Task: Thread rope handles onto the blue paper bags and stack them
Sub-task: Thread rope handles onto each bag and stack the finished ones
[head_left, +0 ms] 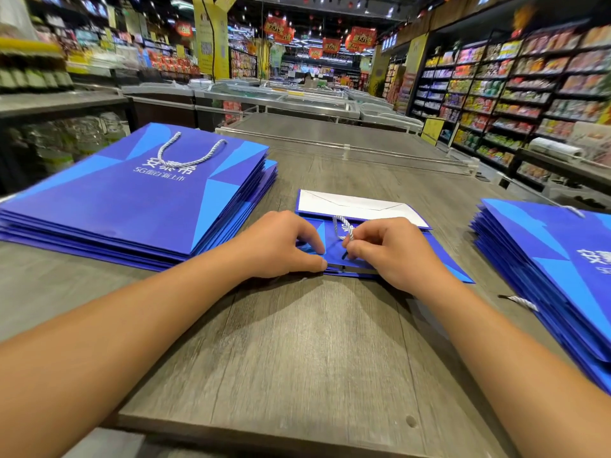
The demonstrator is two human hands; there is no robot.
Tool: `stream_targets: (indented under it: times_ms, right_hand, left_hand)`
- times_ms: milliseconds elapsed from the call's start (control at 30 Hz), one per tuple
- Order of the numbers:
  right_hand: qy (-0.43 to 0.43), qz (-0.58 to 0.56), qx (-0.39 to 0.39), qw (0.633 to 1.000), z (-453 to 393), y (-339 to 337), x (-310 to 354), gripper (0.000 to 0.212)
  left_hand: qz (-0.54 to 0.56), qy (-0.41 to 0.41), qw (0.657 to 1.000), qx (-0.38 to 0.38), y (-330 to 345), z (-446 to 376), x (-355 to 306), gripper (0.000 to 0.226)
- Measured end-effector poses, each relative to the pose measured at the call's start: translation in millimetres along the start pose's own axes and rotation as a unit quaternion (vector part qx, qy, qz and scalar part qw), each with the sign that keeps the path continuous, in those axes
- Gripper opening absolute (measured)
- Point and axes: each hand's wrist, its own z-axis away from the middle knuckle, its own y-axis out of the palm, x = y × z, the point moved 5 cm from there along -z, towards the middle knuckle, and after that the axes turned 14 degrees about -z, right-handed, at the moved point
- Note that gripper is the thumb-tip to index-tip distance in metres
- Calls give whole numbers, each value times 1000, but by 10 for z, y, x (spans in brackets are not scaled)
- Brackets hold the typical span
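A flat blue paper bag [439, 256] lies in the middle of the grey wooden table [297, 342], its white folded base [357, 204] at the far end. My left hand [281, 246] pinches the bag's near top edge between thumb and fingers. My right hand [386, 249] pinches a white-and-blue twisted rope handle [344, 224] at the bag's top edge; the rope loops up over the blue face. My fingers hide the rope's end.
A stack of blue bags [132, 206] lies at the left, its top bag carrying a rope handle [190, 153]. Another stack of blue bags [562, 276] lies at the right, with a loose rope end [522, 301] sticking out. Freezers and stocked shelves stand beyond the table.
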Motion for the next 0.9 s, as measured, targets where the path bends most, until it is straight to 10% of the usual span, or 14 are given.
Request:
stream_targets:
  times_ms: [900]
  right_hand:
    - [62,84,26,994,-48,35,-31,21]
  left_hand:
    - [18,18,997,-67,-13,-10,-80,25]
